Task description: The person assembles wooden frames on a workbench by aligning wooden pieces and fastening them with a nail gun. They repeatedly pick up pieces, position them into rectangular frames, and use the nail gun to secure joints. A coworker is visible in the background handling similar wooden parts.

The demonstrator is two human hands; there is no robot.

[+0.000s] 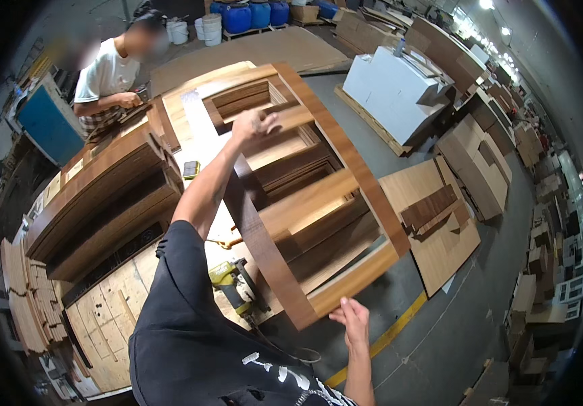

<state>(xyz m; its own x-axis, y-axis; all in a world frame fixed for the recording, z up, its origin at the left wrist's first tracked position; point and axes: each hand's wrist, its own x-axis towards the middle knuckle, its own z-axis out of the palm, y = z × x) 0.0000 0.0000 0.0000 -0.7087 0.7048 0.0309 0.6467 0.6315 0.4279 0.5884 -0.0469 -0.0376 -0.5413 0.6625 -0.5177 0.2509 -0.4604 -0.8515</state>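
A large wooden frame (264,250) with dark side pieces and lighter crosspieces lies tilted across the workbench, its openings showing stacked wooden parts beneath. My right hand (352,319) pinches the near end rail between thumb and fingers. Far along the frame, my left hand (253,126) reaches over an upper crosspiece; its fingers are smeared by motion, so whether it touches the wood cannot be told. Below my left forearm, a yellow-green and black nail gun (227,279) rests at the bench's edge. A small yellow-and-black block-shaped item (191,169) sits beside that forearm.
A co-worker (109,78) stands at the far left, hands over wooden pieces. Curved brown wooden panels (95,203) stand on the bench at left. Wood boards (433,223) lean to the right. A white cabinet-like block (393,91) sits on a pallet. Blue barrels (237,18) stand behind.
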